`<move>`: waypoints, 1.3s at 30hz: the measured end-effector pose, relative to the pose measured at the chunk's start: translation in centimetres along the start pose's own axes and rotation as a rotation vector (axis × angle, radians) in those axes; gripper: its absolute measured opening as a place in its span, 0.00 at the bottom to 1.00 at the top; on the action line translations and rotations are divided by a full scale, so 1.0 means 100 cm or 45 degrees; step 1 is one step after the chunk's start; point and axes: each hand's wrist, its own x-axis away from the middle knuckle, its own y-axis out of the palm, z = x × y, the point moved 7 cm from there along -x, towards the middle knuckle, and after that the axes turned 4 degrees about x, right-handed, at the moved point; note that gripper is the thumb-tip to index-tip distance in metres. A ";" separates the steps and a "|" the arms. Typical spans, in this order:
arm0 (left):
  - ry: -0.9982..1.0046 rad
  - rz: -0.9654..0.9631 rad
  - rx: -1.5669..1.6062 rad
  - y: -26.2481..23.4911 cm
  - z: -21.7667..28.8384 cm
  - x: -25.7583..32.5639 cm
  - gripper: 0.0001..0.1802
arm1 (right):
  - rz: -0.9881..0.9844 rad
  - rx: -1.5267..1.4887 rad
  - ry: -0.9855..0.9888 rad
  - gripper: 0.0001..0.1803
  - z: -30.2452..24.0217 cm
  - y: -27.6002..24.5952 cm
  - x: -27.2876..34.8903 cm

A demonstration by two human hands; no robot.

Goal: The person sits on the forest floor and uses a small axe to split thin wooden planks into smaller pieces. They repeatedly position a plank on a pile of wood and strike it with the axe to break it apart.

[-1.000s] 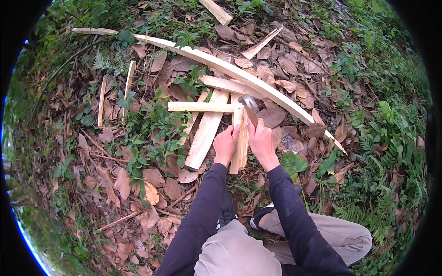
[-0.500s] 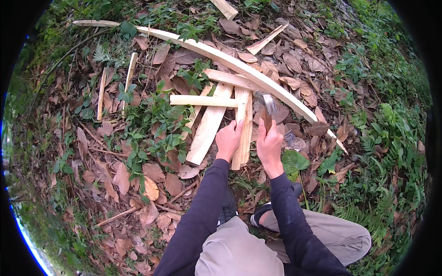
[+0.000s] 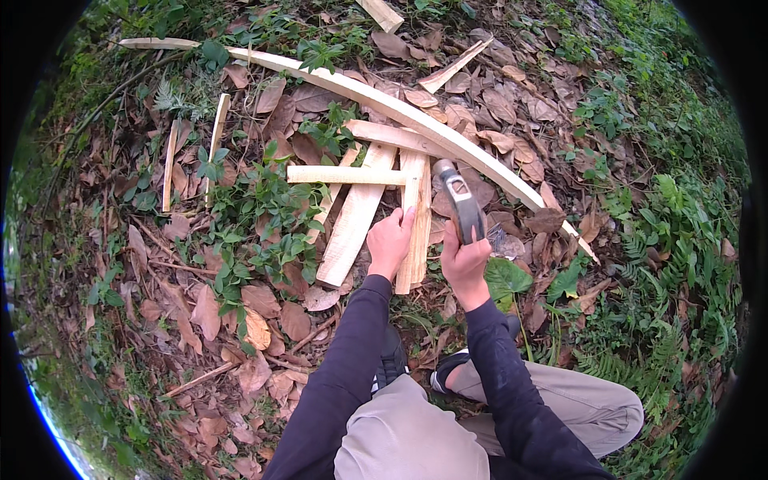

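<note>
L hand (image 3: 390,240) flat, pinning pale split wood slat (image 3: 415,220), R hand (image 3: 466,258) fisted on grey-headed hammer (image 3: 458,200) w/ head raised; mis-hit could smash fingers (image 3: 408,214) close by.

Dark long sleeves, khaki trousers, seemingly black shoes.
</note>
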 end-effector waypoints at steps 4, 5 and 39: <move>0.029 -0.021 0.031 0.008 0.008 -0.003 0.27 | -0.606 0.370 0.442 0.19 0.066 0.056 0.041; 0.005 -0.040 0.017 0.006 0.004 0.000 0.27 | -0.518 0.277 0.529 0.19 0.063 0.056 0.043; -0.007 -0.060 0.005 0.007 0.006 -0.003 0.30 | -0.551 0.337 0.462 0.14 0.059 0.055 0.028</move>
